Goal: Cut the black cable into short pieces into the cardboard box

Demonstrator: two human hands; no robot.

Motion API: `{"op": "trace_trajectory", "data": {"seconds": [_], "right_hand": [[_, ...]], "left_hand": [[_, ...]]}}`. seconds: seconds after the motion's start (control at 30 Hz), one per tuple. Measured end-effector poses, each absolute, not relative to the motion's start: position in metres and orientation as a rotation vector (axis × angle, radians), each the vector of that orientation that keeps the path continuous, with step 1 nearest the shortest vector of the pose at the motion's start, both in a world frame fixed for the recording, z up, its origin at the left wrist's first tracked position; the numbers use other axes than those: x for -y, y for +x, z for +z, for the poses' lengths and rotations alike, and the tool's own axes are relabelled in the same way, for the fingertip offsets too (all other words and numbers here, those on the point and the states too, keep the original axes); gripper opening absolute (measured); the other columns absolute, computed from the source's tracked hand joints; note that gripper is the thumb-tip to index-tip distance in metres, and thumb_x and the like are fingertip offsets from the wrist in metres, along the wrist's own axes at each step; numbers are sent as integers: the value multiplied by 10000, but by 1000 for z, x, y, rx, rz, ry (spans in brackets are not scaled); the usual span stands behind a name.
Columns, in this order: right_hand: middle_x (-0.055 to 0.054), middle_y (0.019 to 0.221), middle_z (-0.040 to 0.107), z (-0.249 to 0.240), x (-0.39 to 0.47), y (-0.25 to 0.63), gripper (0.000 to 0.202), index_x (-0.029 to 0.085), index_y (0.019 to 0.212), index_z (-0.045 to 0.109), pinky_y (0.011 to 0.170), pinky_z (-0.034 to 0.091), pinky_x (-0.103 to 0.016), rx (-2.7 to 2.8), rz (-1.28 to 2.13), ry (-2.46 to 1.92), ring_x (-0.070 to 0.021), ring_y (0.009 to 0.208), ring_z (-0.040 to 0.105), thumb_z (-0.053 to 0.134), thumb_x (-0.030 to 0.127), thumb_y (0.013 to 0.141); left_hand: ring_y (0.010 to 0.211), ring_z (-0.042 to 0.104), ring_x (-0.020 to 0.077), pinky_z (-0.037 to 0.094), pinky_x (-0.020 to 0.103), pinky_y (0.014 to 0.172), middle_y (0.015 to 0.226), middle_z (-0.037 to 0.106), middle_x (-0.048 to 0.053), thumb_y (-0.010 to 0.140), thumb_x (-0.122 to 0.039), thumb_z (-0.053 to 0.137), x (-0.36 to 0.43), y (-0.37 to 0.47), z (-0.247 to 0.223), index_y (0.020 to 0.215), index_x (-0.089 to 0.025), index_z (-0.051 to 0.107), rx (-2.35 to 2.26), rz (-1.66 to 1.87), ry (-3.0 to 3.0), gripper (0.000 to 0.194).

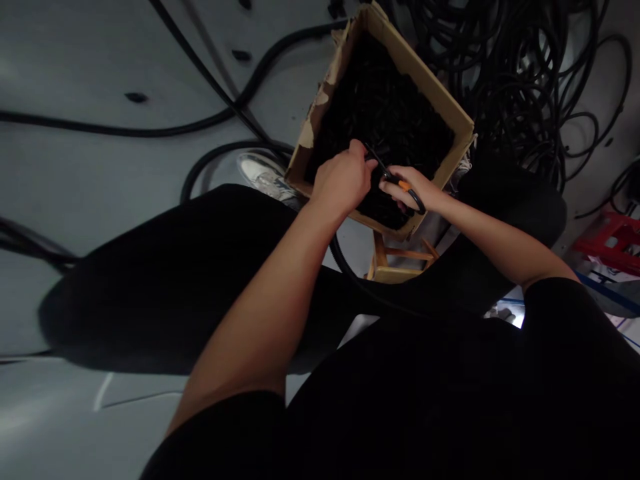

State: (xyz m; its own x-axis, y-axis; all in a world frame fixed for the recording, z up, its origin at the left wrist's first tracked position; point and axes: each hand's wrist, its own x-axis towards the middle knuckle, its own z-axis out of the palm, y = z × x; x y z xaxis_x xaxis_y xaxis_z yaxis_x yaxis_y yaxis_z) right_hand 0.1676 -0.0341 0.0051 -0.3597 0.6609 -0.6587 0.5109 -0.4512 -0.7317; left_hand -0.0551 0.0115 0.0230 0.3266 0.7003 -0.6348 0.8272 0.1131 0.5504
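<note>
Fingers of the right hand (418,182) curl closed round dark-bladed, orange-and-black-handled scissors (404,186); the left hand (344,177) bends, its hold unclear.

The person wore a plain black top (450,400), its left sleeve (235,427) and right sleeve (553,300) short, with straight hems above the elbow. Below them the arms (260,303) were bare and tapered to the wrists, as were the left hand (343,177) and right hand (419,183). The trousers (175,273) were near-black, smooth and full in the leg; one shoe (264,172) showed, off-white with greyish patches
</note>
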Motion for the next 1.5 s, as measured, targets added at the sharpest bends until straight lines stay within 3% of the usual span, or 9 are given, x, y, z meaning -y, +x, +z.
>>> {"op": "trace_trajectory", "data": {"seconds": [0.23, 0.47, 0.63, 0.83, 0.93, 1.0, 1.2, 1.37, 1.5], "right_hand": [[17, 851, 601, -3, 25, 173, 519, 304, 958, 528, 866, 606, -349, 1792, 1678, -1756, -218, 886, 621, 827, 685, 1143], [-7, 899, 692, -3, 36, 172, 182, 253, 1012, 656, 904, 528, -344, 1807, 1531, -1808, -211, 916, 642, 685, 401, 1113], [-52, 1032, 800, -13, 33, 187, 152, 246, 1048, 698, 982, 573, -366, 1906, 1597, -1693, -234, 991, 724, 738, 387, 1006], [5, 871, 673, -13, 28, 202, 347, 230, 927, 651, 895, 507, -354, 1943, 1609, -1575, -166, 943, 685, 642, 531, 1100], [22, 872, 644, -12, 31, 203, 352, 251, 1018, 637, 822, 538, -336, 1807, 1699, -1632, -184, 864, 663, 814, 547, 1084], [33, 883, 610, -14, 35, 201, 412, 266, 1104, 618, 767, 562, -321, 1635, 1789, -1663, -180, 803, 646, 812, 628, 1139], [3, 1017, 632, -14, 30, 196, 613, 269, 1278, 614, 827, 705, -361, 1297, 1835, -1624, -201, 870, 708, 715, 867, 1194], [1, 993, 657, -1, 16, 194, 633, 254, 1333, 655, 862, 739, -379, 1330, 1892, -1541, -202, 875, 712, 774, 861, 1199], [0, 1001, 680, -2, 7, 196, 595, 249, 1315, 668, 883, 744, -389, 1313, 1808, -1586, -194, 876, 738, 776, 827, 1223]], "left_hand": [[1372, 876, 459, 675, 512, 1194, 1153, 909, 174, 1203, -455, 671, -4, -49, 3, 1313, -249, 809, -1303, 150, 1514, 271], [1227, 848, 394, 672, 451, 1142, 918, 801, 109, 1187, -504, 741, -11, -51, -4, 1016, -284, 714, -1253, 267, 1374, 280], [899, 776, 306, 670, 382, 875, 798, 703, 66, 1201, -542, 713, -10, -52, -3, 908, -273, 694, -1169, 159, 1310, 398], [574, 538, 178, 476, 295, 557, 744, 625, 19, 1212, -698, 750, -3, -52, -11, 985, -257, 712, -1081, 156, 1123, 497], [593, 581, 191, 515, 300, 568, 738, 611, 13, 1225, -748, 714, -4, -53, -20, 1066, -259, 744, -1133, 211, 1116, 516], [663, 667, 222, 591, 330, 622, 773, 639, 29, 1244, -740, 674, -8, -53, -22, 1127, -258, 769, -1201, 269, 1079, 505], [824, 799, 243, 697, 385, 761, 994, 803, 103, 1223, -457, 719, -15, -49, -3, 1240, -231, 790, -1170, 327, 969, 237], [762, 812, 221, 699, 340, 728, 907, 813, 39, 1196, -537, 898, -11, -38, 22, 1283, -252, 680, -1128, 234, 1073, 370], [737, 809, 225, 655, 304, 670, 841, 769, 16, 1209, -646, 887, -10, -33, 24, 1237, -272, 650, -1120, 240, 1091, 443]]}}
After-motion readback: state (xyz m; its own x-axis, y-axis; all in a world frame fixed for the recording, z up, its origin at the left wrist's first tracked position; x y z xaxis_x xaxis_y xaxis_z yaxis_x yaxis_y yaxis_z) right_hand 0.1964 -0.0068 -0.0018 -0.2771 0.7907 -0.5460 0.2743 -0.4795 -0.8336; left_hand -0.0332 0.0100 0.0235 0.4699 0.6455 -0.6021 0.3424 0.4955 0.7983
